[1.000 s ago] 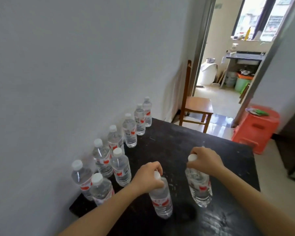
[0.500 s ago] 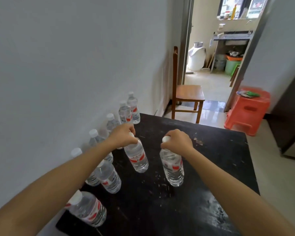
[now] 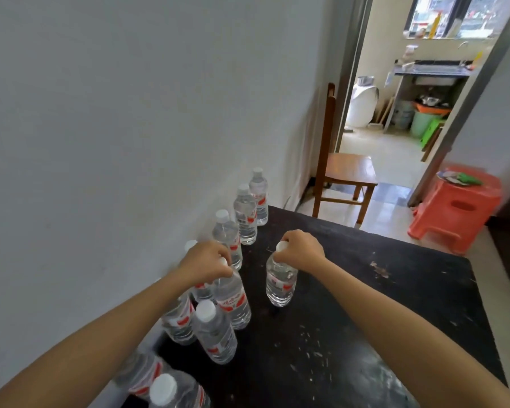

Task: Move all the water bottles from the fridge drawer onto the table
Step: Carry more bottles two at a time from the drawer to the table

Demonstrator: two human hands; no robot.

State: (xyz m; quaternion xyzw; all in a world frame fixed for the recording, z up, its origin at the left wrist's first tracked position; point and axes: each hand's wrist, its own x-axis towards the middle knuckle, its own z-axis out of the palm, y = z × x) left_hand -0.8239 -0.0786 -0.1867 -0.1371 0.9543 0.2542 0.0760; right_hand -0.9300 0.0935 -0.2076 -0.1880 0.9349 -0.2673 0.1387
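The wall (image 3: 130,128) shuts off the whole left of the frame for you. A row of bottles (image 3: 245,219) stands packed against it, from the centre down to the lower left corner. The left-hand bottle (image 3: 233,298), which your left hand (image 3: 206,262) grips at the cap, sits tight beside that row with little room around it. Between it and the right-hand bottle (image 3: 280,285), held at the cap by your right hand (image 3: 302,250), lies a narrow strip of bare table (image 3: 365,334). Rightward, the black top lies bare to its edge. Past the far edge stand a wooden chair (image 3: 348,169) and a red stool (image 3: 460,207), apart from the table.
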